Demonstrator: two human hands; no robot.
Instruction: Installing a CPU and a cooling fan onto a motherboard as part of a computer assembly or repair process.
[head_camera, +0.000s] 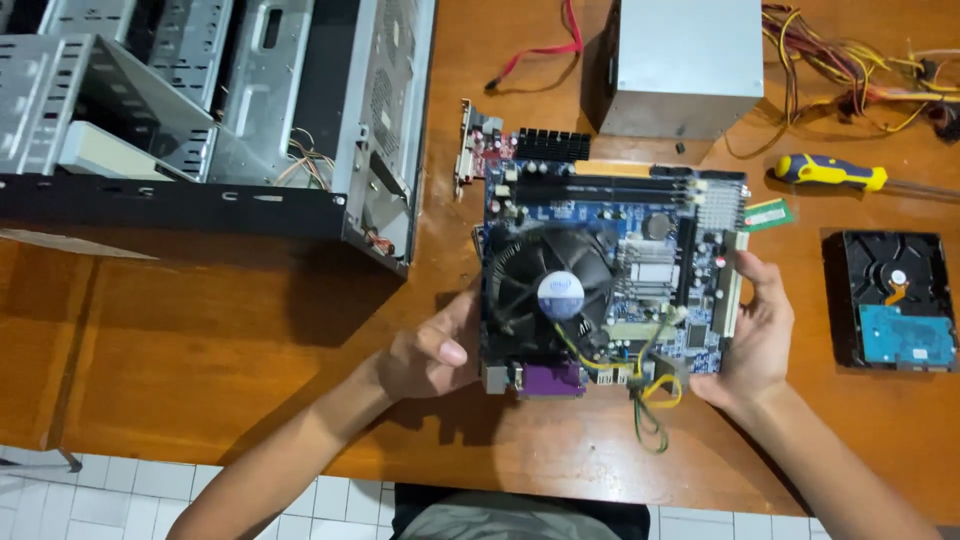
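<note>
One blue motherboard (612, 275) is held above the middle of the wooden table (200, 340), toward its near edge. It is gripped at its left edge by the left hand (428, 352), whose fingers are curled around the board, and at its right edge by the right hand (757, 330), which is closed on it likewise. One black cooling fan (553, 280) with a round white and blue label at its hub is seated on the board.

One open metal computer case (210, 110) is laid at the far left corner; a few loose wires are seen inside it. One grey power supply box (683, 65) stands at the far edge with a bundle of coloured cables (850, 70) beside it. One red cable (545, 45) lies left of the box. Near the right edge are found one yellow and blue screwdriver (830, 172) and one black hard drive (890, 300), its blue circuit board facing up. One red expansion card (500, 145) is partly hidden behind the motherboard.
</note>
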